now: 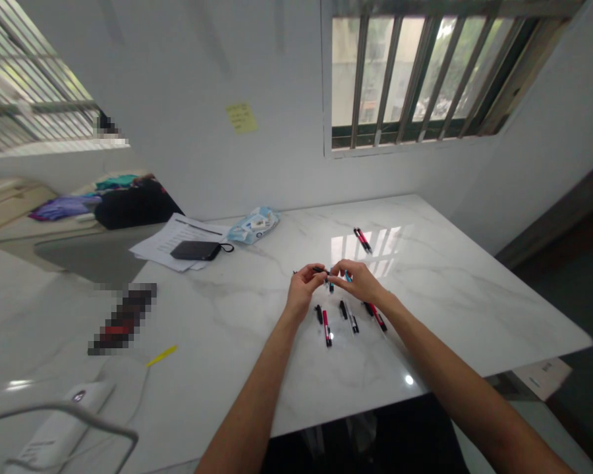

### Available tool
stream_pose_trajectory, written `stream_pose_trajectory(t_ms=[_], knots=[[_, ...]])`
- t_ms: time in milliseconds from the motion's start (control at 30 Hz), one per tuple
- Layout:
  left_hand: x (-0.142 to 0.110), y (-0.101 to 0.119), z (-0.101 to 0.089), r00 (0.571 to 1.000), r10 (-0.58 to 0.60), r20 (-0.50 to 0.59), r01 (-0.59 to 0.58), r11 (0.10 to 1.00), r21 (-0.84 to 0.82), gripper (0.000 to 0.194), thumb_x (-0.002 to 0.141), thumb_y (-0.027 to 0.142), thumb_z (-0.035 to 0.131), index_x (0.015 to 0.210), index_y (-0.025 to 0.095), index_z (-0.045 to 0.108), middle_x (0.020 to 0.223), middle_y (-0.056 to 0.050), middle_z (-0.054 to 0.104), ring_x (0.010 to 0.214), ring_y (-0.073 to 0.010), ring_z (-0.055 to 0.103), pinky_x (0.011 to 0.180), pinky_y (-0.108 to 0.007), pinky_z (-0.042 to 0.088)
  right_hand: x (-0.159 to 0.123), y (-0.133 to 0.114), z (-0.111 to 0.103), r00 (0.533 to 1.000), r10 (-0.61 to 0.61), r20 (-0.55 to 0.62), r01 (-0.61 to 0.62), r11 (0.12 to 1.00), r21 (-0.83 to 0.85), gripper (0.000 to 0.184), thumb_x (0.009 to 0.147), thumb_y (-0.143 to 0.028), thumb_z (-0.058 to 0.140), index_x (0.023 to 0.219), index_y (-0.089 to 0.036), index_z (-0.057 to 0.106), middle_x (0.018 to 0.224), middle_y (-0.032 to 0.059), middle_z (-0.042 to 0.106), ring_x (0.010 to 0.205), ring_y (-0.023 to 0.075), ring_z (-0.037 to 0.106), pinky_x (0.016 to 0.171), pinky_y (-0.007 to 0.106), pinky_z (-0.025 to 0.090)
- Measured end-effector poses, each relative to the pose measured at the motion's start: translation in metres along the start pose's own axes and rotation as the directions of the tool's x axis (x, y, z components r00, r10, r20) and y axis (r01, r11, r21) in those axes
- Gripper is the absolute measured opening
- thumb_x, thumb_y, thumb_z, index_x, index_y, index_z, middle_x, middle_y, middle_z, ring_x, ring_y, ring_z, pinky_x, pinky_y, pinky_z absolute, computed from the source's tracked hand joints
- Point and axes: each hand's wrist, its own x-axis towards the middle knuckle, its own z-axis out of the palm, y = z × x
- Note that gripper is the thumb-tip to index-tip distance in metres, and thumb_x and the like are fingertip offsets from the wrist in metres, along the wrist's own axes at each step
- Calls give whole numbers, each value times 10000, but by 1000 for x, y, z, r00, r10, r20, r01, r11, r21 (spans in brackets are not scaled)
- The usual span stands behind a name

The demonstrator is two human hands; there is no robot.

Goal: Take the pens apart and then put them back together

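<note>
Head view: left hand (302, 290), right hand (357, 279) pinched shut on pen (319, 269), seemingly; pens (327, 328) below.

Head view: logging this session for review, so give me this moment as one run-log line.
left hand: holds black pen | right hand: fingers meet it | nearby: red-black pen | surface: white marble table

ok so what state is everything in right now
left hand, pinching a dark pen
right hand, pinching the same pen
red-and-black pen, lying flat on the marble table
black pouch, lying on loose papers
blue-and-white packet, wrinkled, lying on the table
yellow sticky note, stuck to the wall
</note>
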Motion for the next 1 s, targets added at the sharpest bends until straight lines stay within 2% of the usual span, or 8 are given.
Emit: stream_pose_trajectory(t_ms=[200, 333, 500, 600, 667, 833, 933, 1000], knots=[[0, -2, 0, 1000, 6, 22, -6, 1000, 12, 336, 715, 346, 874, 963, 169, 733, 862, -20, 724, 805, -143, 661, 832, -289, 525, 2, -2, 2, 997, 25, 67, -26, 1000, 13, 384, 1062, -439, 497, 831, -205, 696, 766, 13, 655, 734, 153, 579, 727, 287, 450], [0, 0, 0, 1000, -4, -3, 4, 998, -65, 383, 721, 360, 865, 1018, 178, 705, 914, -17, 704, 851, -145, 680, 903, -320, 537, 0, 8, -13, 992, 30, 121, -30, 1000, 2, 174, 991, -361, 628, 1071, -237, 720, 1033, 48, 730, 956, 196, 642, 856, 335, 503], [0, 5, -1, 998, -33, -59, 28, 996, -89, 429, 739, 370, 835, 1093, 201, 662, 892, 13, 642, 824, -131, 685, 845, -289, 541, -10, 33, -38, 975, 99, 201, -83, 993, -85, 688, 804, -239, 789, 1446, -313, 551, 1452, 67, 592, 1333, 267, 522, 1087, 468, 470], [2, 4, -2, 996, -18, -89, 15, 999, -38, 497, 730, 372, 835, 1161, 211, 647, 894, 11, 654, 750, -107, 652, 779, -262, 528, -15, 46, -41, 946, 129, 298, -100, 989, -110, 911, 755, -213, 802, 1568, -347, 414, 1563, 60, 496, 1423, 285, 444, 1163, 503, 417], [3, 1, -3, 994, -18, -109, 18, 1000, 0, 512, 714, 379, 845, 1156, 200, 658, 919, -7, 680, 735, -104, 639, 764, -261, 521, -17, 52, -40, 936, 133, 325, -95, 987, -130, 961, 730, -181, 801, 1585, -347, 395, 1560, 68, 503, 1424, 293, 452, 1187, 514, 395], [5, -3, -5, 991, -5, -137, 18, 995, 97, 478, 701, 419, 858, 1079, 171, 706, 998, -67, 736, 755, -126, 648, 741, -269, 511, -13, 49, -42, 967, 137, 216, -102, 980, -168, 821, 747, -150, 806, 1500, -312, 522, 1461, 97, 588, 1322, 301, 557, 1158, 541, 424], [4, -3, -6, 992, -4, -124, 19, 993, 119, 485, 698, 446, 866, 1067, 177, 701, 1040, -91, 763, 778, -146, 666, 753, -288, 513, -7, 29, -40, 992, 67, 104, -56, 993, -103, 794, 787, -229, 824, 1506, -321, 500, 1446, 96, 585, 1307, 287, 564, 1120, 518, 465], [3, -3, -6, 994, -20, -104, 33, 992, 119, 503, 688, 457, 878, 1063, 178, 693, 1061, -103, 773, 788, -154, 677, 763, -297, 515, -3, 11, -33, 997, 7, 83, -2, 998, -55, 812, 791, -239, 829, 1517, -334, 479, 1449, 91, 578, 1322, 281, 549, 1117, 506, 470]])
